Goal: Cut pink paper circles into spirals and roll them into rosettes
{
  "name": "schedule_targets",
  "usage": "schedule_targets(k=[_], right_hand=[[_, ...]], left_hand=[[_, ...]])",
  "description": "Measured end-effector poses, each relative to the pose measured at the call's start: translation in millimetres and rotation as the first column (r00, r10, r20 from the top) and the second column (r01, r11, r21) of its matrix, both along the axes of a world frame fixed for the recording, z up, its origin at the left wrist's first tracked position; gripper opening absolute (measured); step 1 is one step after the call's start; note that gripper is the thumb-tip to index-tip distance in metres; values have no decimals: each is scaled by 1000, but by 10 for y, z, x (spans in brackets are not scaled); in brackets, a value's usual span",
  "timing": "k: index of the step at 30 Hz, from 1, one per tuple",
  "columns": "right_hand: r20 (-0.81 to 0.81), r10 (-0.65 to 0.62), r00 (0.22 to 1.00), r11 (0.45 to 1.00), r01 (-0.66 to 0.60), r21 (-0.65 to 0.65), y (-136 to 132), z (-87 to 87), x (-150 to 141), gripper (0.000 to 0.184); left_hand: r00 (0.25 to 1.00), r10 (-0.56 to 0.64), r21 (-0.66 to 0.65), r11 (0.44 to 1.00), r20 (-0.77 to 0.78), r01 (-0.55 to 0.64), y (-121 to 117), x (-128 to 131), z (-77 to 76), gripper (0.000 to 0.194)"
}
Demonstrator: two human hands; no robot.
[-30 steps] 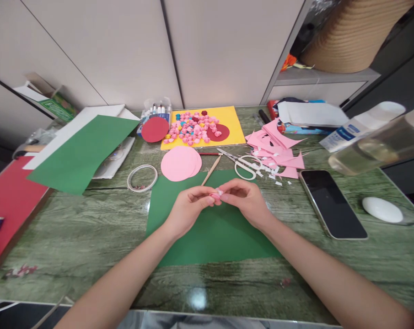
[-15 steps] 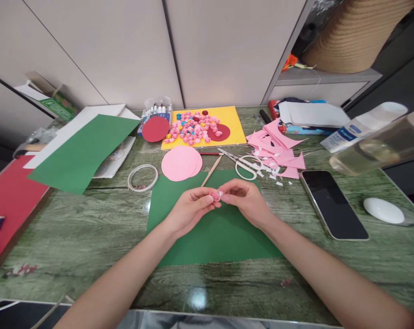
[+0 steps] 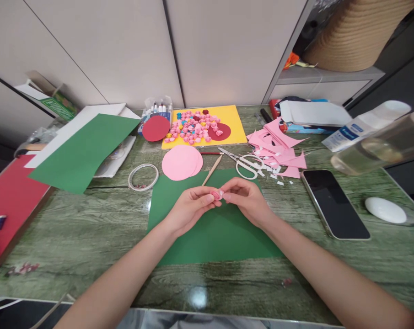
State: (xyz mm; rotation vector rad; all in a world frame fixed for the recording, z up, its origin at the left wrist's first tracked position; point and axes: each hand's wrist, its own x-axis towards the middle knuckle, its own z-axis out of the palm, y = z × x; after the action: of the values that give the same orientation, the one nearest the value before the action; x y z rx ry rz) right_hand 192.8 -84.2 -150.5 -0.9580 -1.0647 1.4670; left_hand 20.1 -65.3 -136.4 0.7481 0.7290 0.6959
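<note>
Above a green paper sheet (image 3: 213, 237), my left hand (image 3: 193, 203) pinches a small rolled pink paper flower (image 3: 216, 195) between thumb and fingers. My right hand (image 3: 246, 198) is closed at the flower's right side, its thumb and fingertips on the roll's end, where a small white bit shows. Just beyond the hands, a pointed wooden stick (image 3: 212, 169) lies on the green sheet. Pink paper circles (image 3: 179, 163) are stacked at the sheet's far left corner. White-handled scissors (image 3: 247, 165) rest behind my right hand.
Many small rolled flowers (image 3: 193, 130) cover a yellow sheet (image 3: 236, 121) at the back. Pink scraps (image 3: 275, 144) and white bits lie right of the scissors. A tape roll (image 3: 143, 177) sits left; a phone (image 3: 335, 204), white mouse (image 3: 385, 210) and bottle (image 3: 368, 155) stand or lie right.
Both hands keep almost the same place and grip on the pink paper flower. The whole view has shifted very slightly; nothing else has visibly moved.
</note>
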Motion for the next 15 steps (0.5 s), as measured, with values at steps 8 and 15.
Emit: schedule_targets(k=[8, 15], right_hand=[[-45, 55, 997, 998, -56, -18, 7, -9, 4, 12], [-37, 51, 998, 998, -52, -29, 23, -45, 6, 10]], left_hand=[[1000, -6, 7, 1000, -26, 6, 6, -4, 2, 12], [999, -36, -45, 998, 7, 36, 8, -3, -7, 11]])
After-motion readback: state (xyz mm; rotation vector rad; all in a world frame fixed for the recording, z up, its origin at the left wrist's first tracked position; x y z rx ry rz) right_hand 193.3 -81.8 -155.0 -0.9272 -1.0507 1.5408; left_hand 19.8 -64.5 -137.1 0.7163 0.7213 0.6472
